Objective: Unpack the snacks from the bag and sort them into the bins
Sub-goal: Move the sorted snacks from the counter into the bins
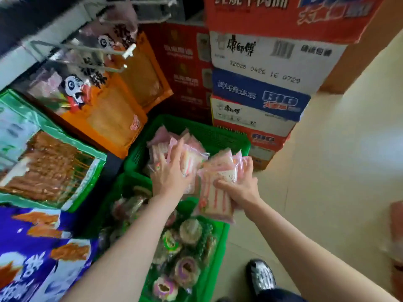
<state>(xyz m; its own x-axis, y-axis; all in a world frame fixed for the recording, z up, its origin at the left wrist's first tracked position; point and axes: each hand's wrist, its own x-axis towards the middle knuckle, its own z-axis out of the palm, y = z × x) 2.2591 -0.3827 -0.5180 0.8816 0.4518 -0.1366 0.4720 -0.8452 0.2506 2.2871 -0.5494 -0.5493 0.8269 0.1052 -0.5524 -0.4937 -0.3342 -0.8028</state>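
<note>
Two green plastic bins stand on the floor. The far bin (209,131) holds pink-wrapped sandwich cakes (159,147). The near bin (220,243) holds round swirl cakes in clear wrappers (189,232). My left hand (172,173) grips a bunch of the pink packets (192,158) over the far bin. My right hand (239,186) holds another bunch of pink packets (216,192) at the near rim of that bin, above the near bin's far end. No bag is clearly in view.
Hanging snack packs fill the left: orange panda bags (104,101), a green pack (50,162), a purple pack (32,253). Stacked noodle cartons (266,68) rise behind the bins. Beige floor (327,171) lies to the right, with my shoe (260,275) near the bottom.
</note>
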